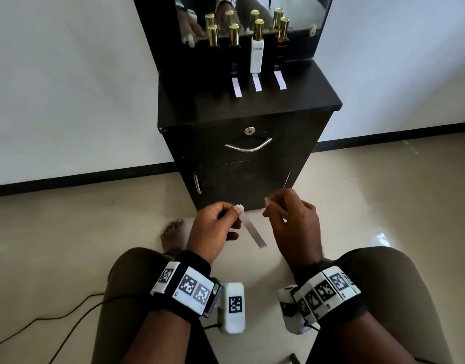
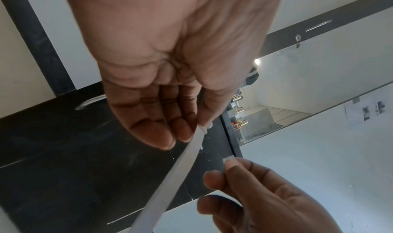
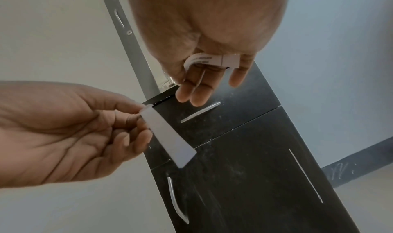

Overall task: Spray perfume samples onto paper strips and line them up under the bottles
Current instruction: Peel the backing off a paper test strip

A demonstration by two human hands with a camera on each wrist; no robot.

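**Strip pinched in left hand, fourth bottle still without one**

Left hand (image 1: pixel 215 227) pinches a paper strip (image 1: pixel 252 233) by its top end between thumb and fingertips; the free length hangs down and away from the pinch, toward the right hand (image 1: pixel 291 222). That hand sits just beside the pinch, apart from the strip, fingers curled; the right wrist view shows more strips (image 3: pixel 212 61) tucked against its palm.

Beyond both hands stands the cabinet (image 1: pixel 252 111). On its top are four bottles (image 1: pixel 257 48), well apart from the grip. Three have a placed strip (image 1: pixel 257 82) lying in front of them; the leftmost bottle (image 1: pixel 213 35) has none, so the held strip probably belongs there.

Risks from here, as I judge them:

- The pinch takes only the strip's tip. A loosened thumb would let it fall to the floor.
- Thin paper flexes. A spray aimed at the dangling end could push it aside and miss.
- The right hand is already full. Lifting a bottle with it could crush or shed the spare strips.
- Reaching past the row could knock a bottle or shift the laid strips out of line.
- A wet strip laid crooked would spoil the row.
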